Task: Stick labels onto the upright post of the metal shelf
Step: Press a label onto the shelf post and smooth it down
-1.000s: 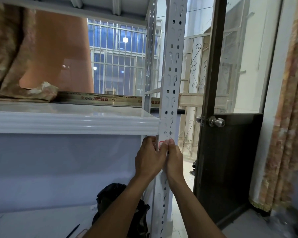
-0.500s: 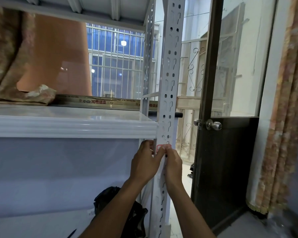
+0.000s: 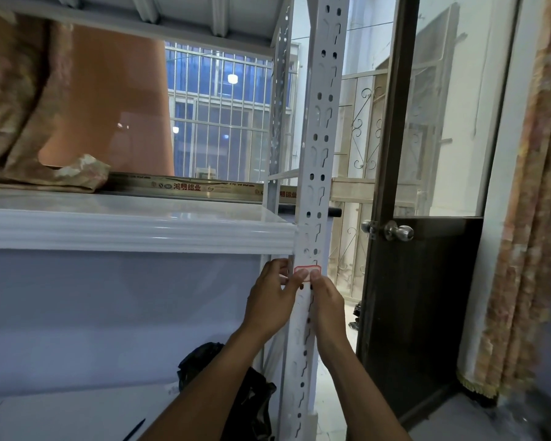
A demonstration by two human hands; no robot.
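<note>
The white perforated upright post (image 3: 320, 148) of the metal shelf runs from top to bottom through the middle of the view. A small white label with a red border (image 3: 308, 269) lies on the post's front face just below the shelf beam. My left hand (image 3: 272, 300) sits left of the post with its thumb tip pressing the label's lower left. My right hand (image 3: 326, 305) lies against the post's right side, its thumb tip on the label's lower right. The label's lower edge is hidden under both thumbs.
A white shelf beam (image 3: 134, 230) meets the post at the left, with folded cloth (image 3: 23, 122) on the shelf board. A dark door with a round knob (image 3: 398, 232) stands at the right, a curtain (image 3: 528, 218) beyond it. A black bag (image 3: 245, 396) lies on the floor.
The view has shifted slightly, so the post and hands sit a little lower and further left. More of the red-bordered label shows above my thumbs now. Both hands stay on the post.
</note>
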